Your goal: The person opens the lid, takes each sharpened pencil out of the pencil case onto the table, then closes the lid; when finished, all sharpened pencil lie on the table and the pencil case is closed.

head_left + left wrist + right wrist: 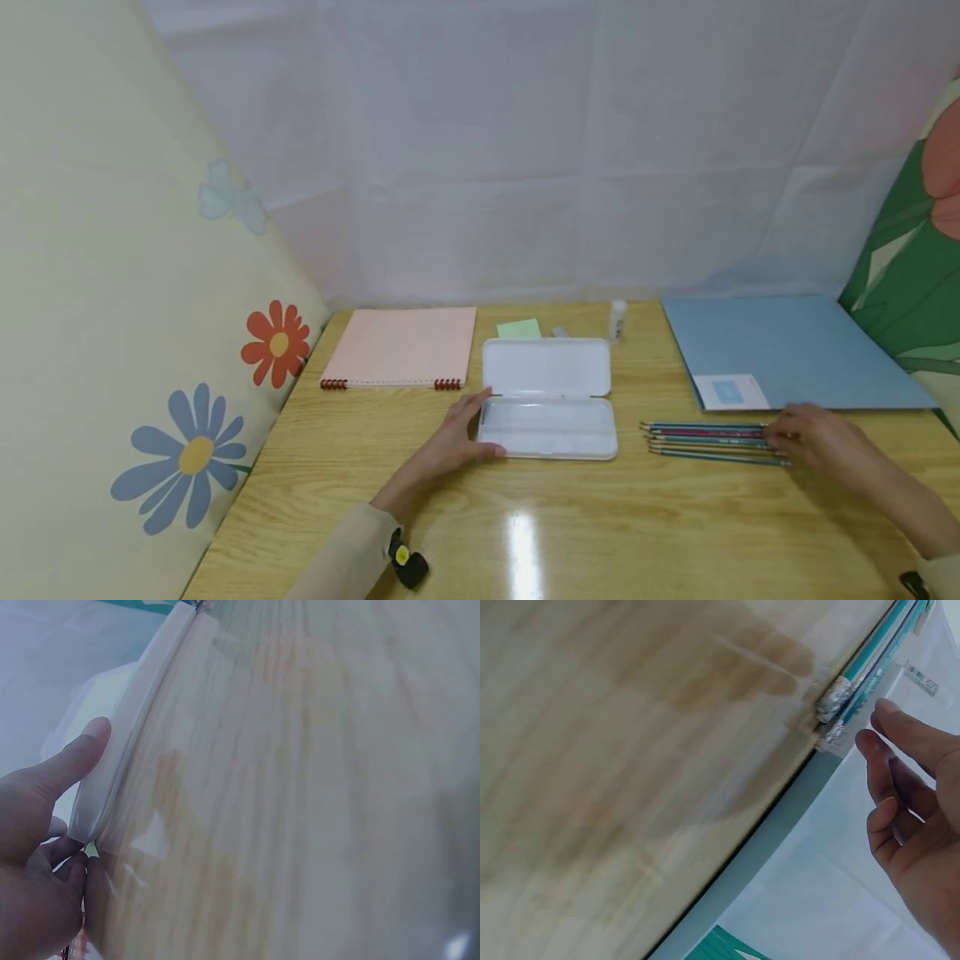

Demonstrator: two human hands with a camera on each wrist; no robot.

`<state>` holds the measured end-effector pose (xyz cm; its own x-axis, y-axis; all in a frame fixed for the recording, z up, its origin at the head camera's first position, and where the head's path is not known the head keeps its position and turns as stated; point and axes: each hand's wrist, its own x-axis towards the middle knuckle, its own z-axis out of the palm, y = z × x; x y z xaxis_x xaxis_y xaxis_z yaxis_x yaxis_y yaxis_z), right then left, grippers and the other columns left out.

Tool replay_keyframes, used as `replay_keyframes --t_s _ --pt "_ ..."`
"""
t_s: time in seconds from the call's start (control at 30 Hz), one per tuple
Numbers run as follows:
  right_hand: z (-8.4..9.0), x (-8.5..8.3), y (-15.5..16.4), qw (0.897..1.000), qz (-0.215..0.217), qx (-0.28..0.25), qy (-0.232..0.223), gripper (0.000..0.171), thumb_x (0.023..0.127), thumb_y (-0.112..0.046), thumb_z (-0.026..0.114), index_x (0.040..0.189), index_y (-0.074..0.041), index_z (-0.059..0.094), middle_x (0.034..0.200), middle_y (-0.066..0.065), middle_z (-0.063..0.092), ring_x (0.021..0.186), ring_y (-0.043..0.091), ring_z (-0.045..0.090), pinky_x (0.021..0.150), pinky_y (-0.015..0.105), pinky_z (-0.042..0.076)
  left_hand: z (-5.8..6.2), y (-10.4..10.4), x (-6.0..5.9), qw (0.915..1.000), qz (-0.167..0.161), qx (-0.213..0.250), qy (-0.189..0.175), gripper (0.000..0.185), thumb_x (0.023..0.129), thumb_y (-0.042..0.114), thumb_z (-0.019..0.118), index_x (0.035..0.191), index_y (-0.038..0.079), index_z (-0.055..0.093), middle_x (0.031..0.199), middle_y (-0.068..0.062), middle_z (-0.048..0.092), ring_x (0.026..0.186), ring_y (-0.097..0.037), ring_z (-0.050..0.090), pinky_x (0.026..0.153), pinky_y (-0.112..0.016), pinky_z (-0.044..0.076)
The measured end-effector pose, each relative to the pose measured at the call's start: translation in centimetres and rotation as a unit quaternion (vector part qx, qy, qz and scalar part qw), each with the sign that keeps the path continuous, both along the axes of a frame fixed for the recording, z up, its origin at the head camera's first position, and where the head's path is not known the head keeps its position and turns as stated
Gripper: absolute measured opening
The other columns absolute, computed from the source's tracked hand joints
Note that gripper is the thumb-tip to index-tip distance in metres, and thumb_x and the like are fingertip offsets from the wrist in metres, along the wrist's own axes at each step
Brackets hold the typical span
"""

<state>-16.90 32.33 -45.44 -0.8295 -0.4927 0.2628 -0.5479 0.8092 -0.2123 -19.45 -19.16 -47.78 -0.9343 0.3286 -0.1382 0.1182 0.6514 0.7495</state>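
The worktop (pixel 570 533) carried an open white pencil case (pixel 548 400) at centre. My left hand (pixel 457 437) steadied its left end, thumb and fingers curled round the edge. The pencils (pixel 705 439) lay just right of the case, long axes running left to right. My right hand (pixel 813 437), the nearer one, rested on their right ends, fingers relaxed, gripping nothing.

We see a light wooden tabletop (pixel 525 533) with a glossy glare near its front edge. On it, at the back left, lies a pink spiral notebook (pixel 401 347). Beside it sit a green sticky pad (pixel 518 328) and a small white glue stick (pixel 617 319). An open white pencil case (pixel 548 398) lies in the middle. To the right lie a row of pencils (pixel 705 440) and, behind them, a blue folder (pixel 787 350).
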Motion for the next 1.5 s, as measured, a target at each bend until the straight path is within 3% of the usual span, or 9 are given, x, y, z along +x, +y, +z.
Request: replay_keyframes --t_s 0.1,0.3,0.4,0.6,0.97,1.13,1.33,1.5 --pt "0.6 -0.6 -1.1 1.000 0.001 -0.005 0.012 0.014 0.073 -0.003 0.080 0.079 -0.014 0.074 0.074 -0.013 0.052 0.062 0.002 0.046 0.050 0.022 0.040 0.0 0.0 0.0 1.0000 0.000 -0.001 0.003 0.100 0.075 0.043 0.080 0.154 0.022 0.022 0.158 -0.014 0.017 0.144 -0.038 0.012 0.111 -0.061 0.020" --pt "2.1 -2.4 -4.8 0.997 0.050 -0.029 0.058 0.014 0.072 -0.005 0.080 0.084 -0.011 0.074 0.077 -0.009 0.057 0.065 0.007 0.050 0.051 0.023 0.040 0.1 0.0 0.0 1.0000 -0.001 -0.006 0.007 0.100 0.076 0.043 0.080 0.155 0.021 0.022 0.157 -0.015 0.018 0.143 -0.038 0.014 0.110 -0.061 0.022" --pt "2.9 -3.2 -7.1 0.997 0.060 -0.042 0.039 0.011 0.078 -0.008 0.077 0.088 -0.010 0.074 0.079 -0.008 0.057 0.066 0.008 0.049 0.052 0.024 0.040 0.2 0.1 0.0 1.0000 0.000 -0.008 0.002 0.100 0.076 0.043 0.080 0.155 0.022 0.021 0.158 -0.015 0.017 0.143 -0.038 0.014 0.110 -0.061 0.021" --pt "3.5 -5.0 -11.0 0.990 0.078 -0.117 -0.011 0.011 0.086 -0.007 0.070 0.097 -0.007 0.073 0.085 -0.006 0.062 0.073 0.009 0.056 0.058 0.027 0.046 0.3 0.1 0.0 1.0000 -0.005 -0.006 0.004 0.101 0.076 0.043 0.080 0.155 0.021 0.020 0.158 -0.014 0.017 0.143 -0.038 0.014 0.111 -0.060 0.021" --pt "3.8 -9.2 -17.4 0.980 0.089 -0.175 -0.010 0.016 0.093 -0.010 0.064 0.102 -0.001 0.072 0.089 0.005 0.065 0.080 0.020 0.060 0.067 0.037 0.048 0.3 0.1 0.2 0.9999 -0.008 0.000 0.010 0.100 0.077 0.042 0.080 0.155 0.019 0.022 0.157 -0.016 0.019 0.143 -0.039 0.014 0.110 -0.060 0.022" --pt "4.3 -11.1 -19.9 0.982 0.097 -0.162 0.004 0.019 0.094 -0.011 0.062 0.106 0.001 0.070 0.101 0.013 0.065 0.093 0.029 0.060 0.079 0.045 0.050 0.2 0.1 0.2 1.0000 -0.004 0.002 0.008 0.099 0.077 0.041 0.080 0.154 0.019 0.023 0.156 -0.015 0.020 0.142 -0.039 0.015 0.110 -0.061 0.022" --pt "4.9 -12.4 -21.8 0.997 0.054 -0.059 -0.017 0.034 0.098 -0.022 0.057 0.120 0.004 0.063 0.120 0.022 0.061 0.112 0.040 0.054 0.096 0.053 0.043 0.4 0.2 0.3 1.0000 0.000 0.007 0.004 0.099 0.076 0.040 0.081 0.154 0.019 0.023 0.157 -0.015 0.020 0.142 -0.039 0.015 0.110 -0.061 0.021" --pt "4.9 -13.1 -22.3 0.998 0.026 -0.016 -0.058 0.042 0.100 -0.030 0.052 0.125 0.004 0.060 0.116 0.020 0.065 0.104 0.037 0.060 0.089 0.051 0.048 0.3 0.2 0.3 0.9999 0.001 0.011 0.007 0.099 0.076 0.040 0.081 0.154 0.018 0.024 0.157 -0.015 0.020 0.142 -0.039 0.015 0.110 -0.061 0.021"
